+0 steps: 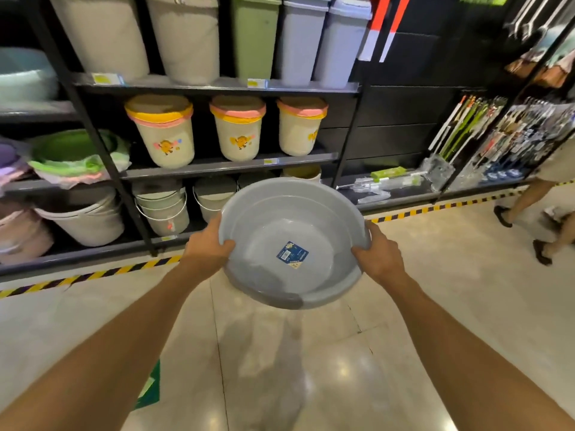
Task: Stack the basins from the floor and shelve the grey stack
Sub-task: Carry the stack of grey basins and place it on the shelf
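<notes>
A stack of grey round basins [264, 231] hangs in the air in front of me, tilted so its inside faces me. A blue label is stuck on the bottom of the top basin. My left hand [207, 244] grips the left rim, thumb inside. My right hand [378, 253] grips the right rim the same way. Behind the stack stands the black metal shelf unit [217, 165]; its bottom level, just beyond the basins, holds white buckets [163, 209].
The middle shelf carries cream bins with pink and yellow lids [165, 132]; tall grey and green bins [255, 35] stand on top. Green and purple basins [65, 150] fill the left bay. Yellow-black tape [93, 275] runs along the floor. A person's legs [529, 209] walk at right.
</notes>
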### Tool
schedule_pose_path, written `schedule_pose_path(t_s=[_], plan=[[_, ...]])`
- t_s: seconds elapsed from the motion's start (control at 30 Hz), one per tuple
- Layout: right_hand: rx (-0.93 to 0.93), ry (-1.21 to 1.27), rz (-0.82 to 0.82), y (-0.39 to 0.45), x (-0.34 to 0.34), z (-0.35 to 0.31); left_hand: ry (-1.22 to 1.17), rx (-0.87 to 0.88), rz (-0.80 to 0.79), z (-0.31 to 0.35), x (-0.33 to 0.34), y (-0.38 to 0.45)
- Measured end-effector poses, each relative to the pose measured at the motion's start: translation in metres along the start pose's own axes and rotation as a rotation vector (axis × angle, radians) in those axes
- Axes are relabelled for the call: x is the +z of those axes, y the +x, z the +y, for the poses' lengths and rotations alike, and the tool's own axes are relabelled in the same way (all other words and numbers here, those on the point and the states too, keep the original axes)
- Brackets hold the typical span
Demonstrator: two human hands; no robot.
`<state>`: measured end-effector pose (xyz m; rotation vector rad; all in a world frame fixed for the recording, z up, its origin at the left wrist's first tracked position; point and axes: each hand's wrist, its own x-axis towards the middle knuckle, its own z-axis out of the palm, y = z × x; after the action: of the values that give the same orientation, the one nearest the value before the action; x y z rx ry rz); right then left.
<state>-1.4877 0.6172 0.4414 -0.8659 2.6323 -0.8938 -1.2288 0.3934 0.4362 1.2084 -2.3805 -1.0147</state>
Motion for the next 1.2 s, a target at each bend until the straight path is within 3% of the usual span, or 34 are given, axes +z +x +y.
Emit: schedule_pose_path(t_s=[0.4,0.83,1.07,1.2], plan=[[-0.113,-0.031,-0.081,0.185,0.054,-0.057,-0.051,-0.101,0.075,-0.014,-0.020,0.143],[-0.223,-0.057,-0.267,0.414,0.129,-0.076,-0.025,-0.241,0.172,-0.043,0.021,0.334],[-0.206,-0.025,-0.310,0.480,0.205,-0.053,0.061,-0.286,0.141,-0.100,0.066,0.409],[-0.218,-0.063,-0.323,0.507,0.273,-0.021,0.098,-0.296,0.180,-0.167,0.115,0.440]])
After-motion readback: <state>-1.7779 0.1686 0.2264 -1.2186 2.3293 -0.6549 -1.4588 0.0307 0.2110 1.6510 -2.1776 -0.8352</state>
